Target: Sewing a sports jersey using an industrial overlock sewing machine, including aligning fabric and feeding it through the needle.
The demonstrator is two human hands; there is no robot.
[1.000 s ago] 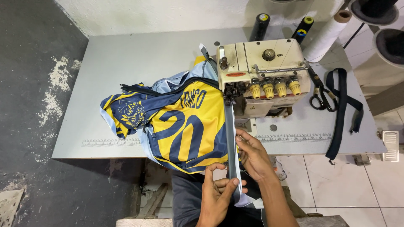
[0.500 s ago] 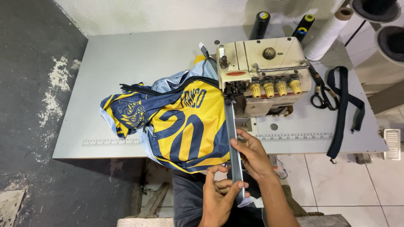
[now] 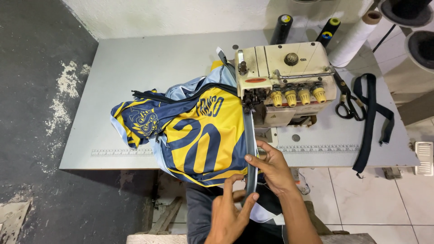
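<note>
Grey sewing table point(image 3: 149, 68), jersey edge point(image 3: 250, 149) running lengthwise toward overlock machine point(image 3: 285, 77), left hand point(image 3: 228, 212) and right hand point(image 3: 271, 169) grips pinching it

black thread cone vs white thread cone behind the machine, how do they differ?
The black thread cone is dark, slim and nearly upright; the white thread cone is pale, thicker and leans right. The black one has a yellow top, the white one a brown cardboard top. Both stand behind the sewing machine.
</note>
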